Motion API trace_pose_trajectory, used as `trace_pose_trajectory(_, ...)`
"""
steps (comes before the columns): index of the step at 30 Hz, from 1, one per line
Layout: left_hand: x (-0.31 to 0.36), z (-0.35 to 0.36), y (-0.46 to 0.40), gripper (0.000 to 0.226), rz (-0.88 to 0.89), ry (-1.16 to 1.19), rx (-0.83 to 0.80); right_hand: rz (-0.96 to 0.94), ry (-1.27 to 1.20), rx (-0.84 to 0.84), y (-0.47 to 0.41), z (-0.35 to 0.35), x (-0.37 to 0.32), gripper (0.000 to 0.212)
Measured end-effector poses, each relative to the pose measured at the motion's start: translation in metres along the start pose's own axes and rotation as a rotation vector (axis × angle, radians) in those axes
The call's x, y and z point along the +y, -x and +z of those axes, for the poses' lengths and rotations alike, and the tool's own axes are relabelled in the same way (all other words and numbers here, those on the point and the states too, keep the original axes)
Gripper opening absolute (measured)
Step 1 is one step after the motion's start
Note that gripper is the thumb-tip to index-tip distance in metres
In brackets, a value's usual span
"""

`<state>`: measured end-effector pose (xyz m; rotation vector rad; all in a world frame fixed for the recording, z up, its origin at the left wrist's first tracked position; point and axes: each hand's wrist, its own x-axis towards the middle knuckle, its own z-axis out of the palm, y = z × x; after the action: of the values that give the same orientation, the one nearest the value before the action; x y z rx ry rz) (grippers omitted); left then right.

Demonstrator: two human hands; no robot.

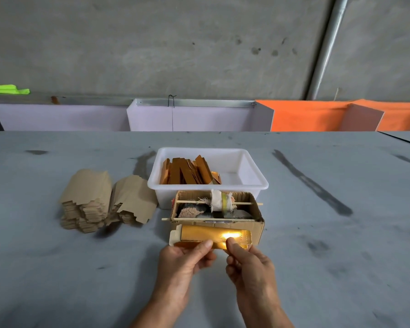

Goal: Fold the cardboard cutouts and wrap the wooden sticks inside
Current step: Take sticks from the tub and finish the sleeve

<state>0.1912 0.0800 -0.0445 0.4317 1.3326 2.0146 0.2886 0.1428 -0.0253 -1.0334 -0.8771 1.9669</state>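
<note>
A shiny gold cardboard cutout (208,234) is held flat just in front of a small brown box. My left hand (182,263) pinches its near edge left of centre, thumb on top. My right hand (249,268) pinches the same edge further right, beside a bright glare on the foil. Two thin wooden sticks (211,218) lie across the open top of the brown cardboard box (258,223). Folded gold packets (187,171) stand in the left half of a white plastic tub (246,169).
Two stacks of flat brown cardboard cutouts (90,200) lie on the grey table (57,268) to the left. The brown box holds a cloth-wrapped roll (220,200) on one stick and dark lumps. White and orange panels (305,114) line the table's far edge.
</note>
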Motion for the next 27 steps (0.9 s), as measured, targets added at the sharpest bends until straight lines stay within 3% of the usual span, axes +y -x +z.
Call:
trace_pose_trajectory(5,0.007,0.000,-0.016,0.013,0.104,-0.033,0.001,-0.091,0.159,0.024,-0.011,0.008,-0.006,0.014)
trace_pose_trajectory(9,0.012,-0.005,-0.028,0.019,0.169,-0.051,0.030,-0.434,0.491,0.157,-0.023,0.008,-0.021,0.020)
trace_pose_trajectory(13,0.009,-0.012,-0.030,0.003,0.173,-0.130,0.002,-0.674,0.904,0.177,-0.042,0.012,-0.047,0.016)
trace_pose_trajectory(19,0.003,-0.021,-0.035,0.010,0.167,-0.140,0.006,-0.634,1.491,0.149,-0.077,0.028,-0.060,0.020)
trace_pose_trajectory(27,0.001,-0.022,-0.034,0.012,0.166,-0.152,-0.005,-0.526,1.695,0.175,-0.088,0.039,-0.049,0.022)
